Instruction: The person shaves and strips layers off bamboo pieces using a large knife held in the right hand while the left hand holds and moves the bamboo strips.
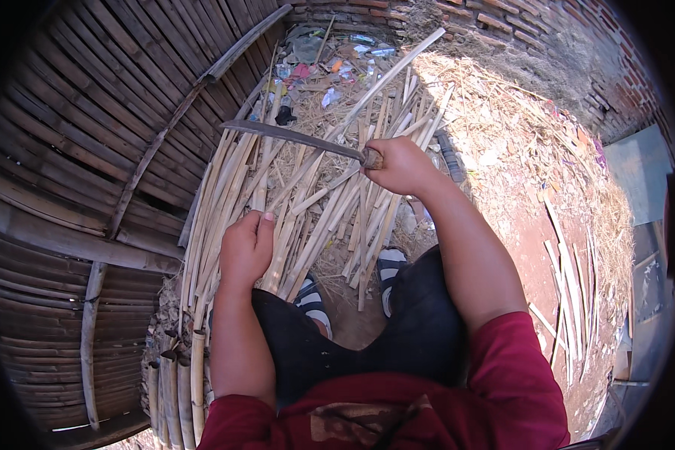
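My right hand (402, 166) is closed round the short wooden handle of a machete (296, 136). Its long, slightly curved blade points left, above the scattered bamboo. My left hand (246, 249) is curled shut with the thumb on top, lower and further left, below the blade. A long pale bamboo strip (397, 67) slants from the far side, beneath the blade, down to this thumb; the grip itself is mostly hidden by the fingers. Under both hands lies a loose pile of split bamboo strips (343, 214), spread over the ground in front of my sandalled feet (390, 274).
A bamboo-slat wall (90, 142) rises close on the left, with bamboo poles (184, 397) at its foot. A brick wall (502, 26) stands at the back. Litter (330, 71) lies far off. More strips (570, 307) and shavings (502, 112) lie to the right.
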Tool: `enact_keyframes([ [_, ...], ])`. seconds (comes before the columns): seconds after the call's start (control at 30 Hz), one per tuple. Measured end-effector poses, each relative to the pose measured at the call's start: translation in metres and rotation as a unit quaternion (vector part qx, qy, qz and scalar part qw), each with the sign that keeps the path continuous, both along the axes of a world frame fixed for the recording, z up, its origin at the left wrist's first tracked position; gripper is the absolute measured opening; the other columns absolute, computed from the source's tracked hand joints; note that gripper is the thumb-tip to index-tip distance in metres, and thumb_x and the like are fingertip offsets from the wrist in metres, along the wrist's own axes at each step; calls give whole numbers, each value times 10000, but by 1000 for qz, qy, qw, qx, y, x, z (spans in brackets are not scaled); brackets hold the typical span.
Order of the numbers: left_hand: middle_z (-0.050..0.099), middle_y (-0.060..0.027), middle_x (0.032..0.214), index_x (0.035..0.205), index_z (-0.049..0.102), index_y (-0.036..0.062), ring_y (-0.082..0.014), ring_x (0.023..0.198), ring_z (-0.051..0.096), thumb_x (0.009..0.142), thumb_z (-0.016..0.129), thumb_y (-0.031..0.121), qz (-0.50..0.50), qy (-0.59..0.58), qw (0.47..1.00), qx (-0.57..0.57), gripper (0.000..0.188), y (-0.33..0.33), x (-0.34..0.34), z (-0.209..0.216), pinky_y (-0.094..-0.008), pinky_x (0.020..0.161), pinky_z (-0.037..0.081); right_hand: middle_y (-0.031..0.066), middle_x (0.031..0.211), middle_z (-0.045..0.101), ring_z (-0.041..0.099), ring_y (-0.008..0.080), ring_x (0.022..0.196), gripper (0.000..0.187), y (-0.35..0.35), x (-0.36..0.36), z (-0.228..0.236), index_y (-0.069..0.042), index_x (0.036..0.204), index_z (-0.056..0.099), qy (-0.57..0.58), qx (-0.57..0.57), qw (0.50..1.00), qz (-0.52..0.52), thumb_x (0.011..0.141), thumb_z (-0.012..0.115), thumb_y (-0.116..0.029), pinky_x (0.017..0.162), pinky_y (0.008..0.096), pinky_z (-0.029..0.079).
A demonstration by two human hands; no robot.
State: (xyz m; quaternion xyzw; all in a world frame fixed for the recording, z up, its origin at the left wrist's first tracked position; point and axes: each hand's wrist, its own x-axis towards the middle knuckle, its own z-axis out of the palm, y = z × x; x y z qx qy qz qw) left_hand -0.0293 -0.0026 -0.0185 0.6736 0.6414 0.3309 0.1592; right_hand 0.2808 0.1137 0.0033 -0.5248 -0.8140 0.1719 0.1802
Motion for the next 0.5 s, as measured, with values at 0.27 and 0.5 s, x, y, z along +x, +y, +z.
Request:
enact_keyframes([
  [0.27, 584, -248, 680, 840, 609, -20, -445, 631, 578, 1042, 579, 269, 13, -12, 1000, 18, 355, -1, -10, 9, -471, 595, 443, 222, 908, 731, 710, 409, 906, 298, 14, 31, 3, -68, 1049, 753, 60, -30, 996, -63, 824, 745, -263, 797, 489, 552],
  [0.5, 608, -240, 701, 847, 614, -19, -432, 648, 605, 1042, 574, 271, 16, -36, 999, 8, 352, 0, -10, 6, -460, 609, 460, 229, 913, 729, 701, 430, 900, 350, -9, -4, 7, -70, 1115, 724, 17, 39, 999, -19, 802, 739, -227, 816, 504, 561],
])
